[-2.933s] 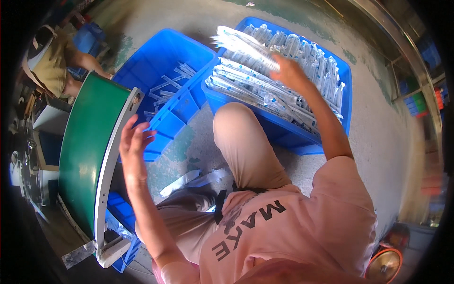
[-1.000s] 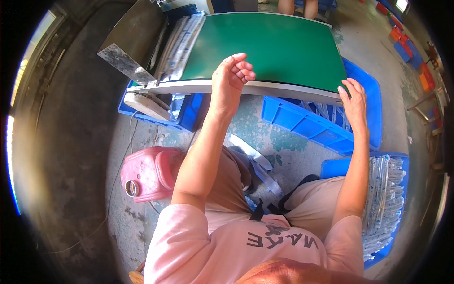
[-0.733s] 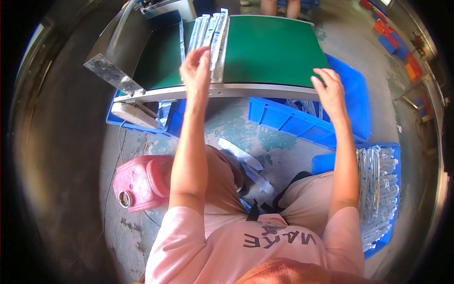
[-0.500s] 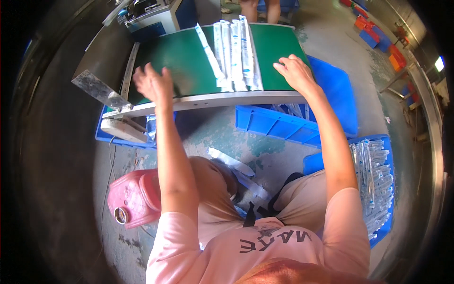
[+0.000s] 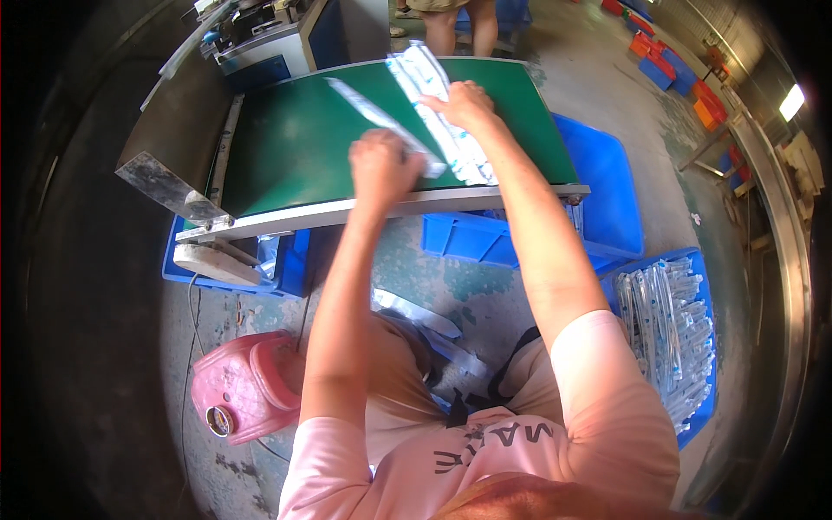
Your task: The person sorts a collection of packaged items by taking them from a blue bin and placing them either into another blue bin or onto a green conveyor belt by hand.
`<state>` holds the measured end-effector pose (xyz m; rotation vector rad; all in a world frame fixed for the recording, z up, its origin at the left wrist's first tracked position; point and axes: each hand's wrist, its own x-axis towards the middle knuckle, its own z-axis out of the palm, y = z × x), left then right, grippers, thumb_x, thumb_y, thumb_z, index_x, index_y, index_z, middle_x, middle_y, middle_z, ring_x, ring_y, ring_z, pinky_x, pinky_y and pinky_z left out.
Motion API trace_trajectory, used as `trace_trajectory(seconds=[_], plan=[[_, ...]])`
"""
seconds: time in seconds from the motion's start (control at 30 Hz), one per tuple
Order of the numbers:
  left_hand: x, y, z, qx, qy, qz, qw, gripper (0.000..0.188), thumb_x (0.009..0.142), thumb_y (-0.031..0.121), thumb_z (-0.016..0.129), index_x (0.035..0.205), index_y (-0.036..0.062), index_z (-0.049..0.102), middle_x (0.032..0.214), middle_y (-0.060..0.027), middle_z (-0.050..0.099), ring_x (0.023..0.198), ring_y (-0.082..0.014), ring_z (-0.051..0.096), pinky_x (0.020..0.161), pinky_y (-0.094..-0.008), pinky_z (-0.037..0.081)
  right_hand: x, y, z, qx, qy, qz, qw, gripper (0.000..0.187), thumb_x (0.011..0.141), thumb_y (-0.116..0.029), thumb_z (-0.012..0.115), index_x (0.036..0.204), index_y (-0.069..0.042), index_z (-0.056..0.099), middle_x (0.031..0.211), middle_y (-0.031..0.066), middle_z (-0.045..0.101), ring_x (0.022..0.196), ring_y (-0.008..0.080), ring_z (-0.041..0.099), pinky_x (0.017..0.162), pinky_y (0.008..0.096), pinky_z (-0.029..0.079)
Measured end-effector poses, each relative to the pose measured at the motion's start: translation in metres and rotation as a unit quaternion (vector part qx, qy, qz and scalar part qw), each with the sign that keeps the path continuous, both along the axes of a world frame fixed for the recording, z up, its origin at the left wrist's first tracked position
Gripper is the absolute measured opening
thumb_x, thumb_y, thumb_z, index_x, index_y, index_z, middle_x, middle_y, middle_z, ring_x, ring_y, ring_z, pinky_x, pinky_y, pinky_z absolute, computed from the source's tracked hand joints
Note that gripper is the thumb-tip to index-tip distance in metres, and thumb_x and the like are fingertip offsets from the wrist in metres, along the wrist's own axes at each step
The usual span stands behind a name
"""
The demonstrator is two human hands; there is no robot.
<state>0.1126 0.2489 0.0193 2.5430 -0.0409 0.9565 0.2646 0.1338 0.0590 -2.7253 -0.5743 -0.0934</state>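
On the green conveyor belt (image 5: 286, 143) lies a slanting stack of long, narrow, clear-and-white plastic packets (image 5: 438, 117). My right hand (image 5: 468, 106) is closed over the stack's right side, its thumb lying across the top. One separate long packet (image 5: 368, 108) slants to the left of the stack, its near end close to the stack's foot. At that near end is my left hand (image 5: 381, 169), slightly blurred; its fingers bend down out of sight, so its grip cannot be made out.
Blue crates (image 5: 607, 165) stand under and beside the belt; one at right (image 5: 706, 347) is filled with similar packets (image 5: 667, 321). A metal guard plate (image 5: 173, 186) edges the belt's left. A pink plastic stool (image 5: 247, 386) is by my left leg. Another person's legs (image 5: 459, 30) show beyond.
My left hand has moved right to the separate packet. My right hand has come left onto the stack. The stack and separate packet now lean further left at their far ends.
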Motion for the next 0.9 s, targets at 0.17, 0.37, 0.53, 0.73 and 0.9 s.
trace_trajectory(seconds=[0.17,0.37,0.53,0.73,0.9], plan=[[-0.010,-0.034,0.002,0.029,0.015,-0.078,0.996,0.036,0.075,0.023,0.064,0.103,0.0005,0.062,0.111,-0.0193,0.058,0.110,-0.0289,0.052,0.096,-0.0396,0.035,-0.026,0.033,0.017,-0.073,0.041,0.077,0.993,0.053,0.062,-0.032,0.074,0.106,-0.004,0.062,0.115,0.0196,0.056,0.109,0.0299,0.054,0.089,0.0365,0.045],[-0.019,-0.017,0.009,-0.471,0.010,-0.107,0.876,0.032,0.086,0.021,0.058,0.107,-0.0035,0.060,0.098,-0.0103,0.063,0.092,-0.0141,0.056,0.082,-0.0243,0.042,-0.059,-0.022,0.024,-0.068,-0.013,0.127,0.989,0.040,0.061,-0.020,0.067,0.090,0.007,0.062,0.094,0.0262,0.061,0.092,0.0344,0.061,0.080,0.0387,0.048],[-0.018,-0.014,0.008,-0.698,-0.083,-0.150,0.695,0.051,0.087,0.026,0.057,0.125,-0.0032,0.040,0.116,-0.0135,0.052,0.106,-0.0227,0.051,0.093,-0.0318,0.039,-0.123,-0.100,0.021,0.019,0.034,0.179,0.983,0.037,0.059,-0.018,0.066,0.083,0.007,0.056,0.080,0.0251,0.059,0.076,0.0350,0.061,0.069,0.0395,0.048],[-0.054,-0.104,0.033,-0.680,0.017,-0.328,0.656,0.043,0.087,0.029,0.056,0.118,-0.0016,0.049,0.108,-0.0157,0.056,0.097,-0.0229,0.057,0.082,-0.0323,0.046,-0.274,-0.185,-0.033,0.531,0.551,0.117,0.633,0.042,0.075,-0.006,0.063,0.110,0.005,0.044,0.082,0.0134,0.058,0.064,0.0190,0.061,0.052,0.0301,0.052],[-0.093,-0.179,0.015,-0.354,0.225,-0.421,0.804,0.036,0.085,0.031,0.058,0.099,-0.0016,0.060,0.086,-0.0119,0.064,0.076,-0.0166,0.061,0.067,-0.0273,0.047,-0.346,-0.227,-0.060,0.684,0.554,0.100,0.464,0.039,0.077,-0.020,0.055,0.107,0.004,0.047,0.078,0.0104,0.054,0.060,0.0165,0.055,0.052,0.0307,0.047]])
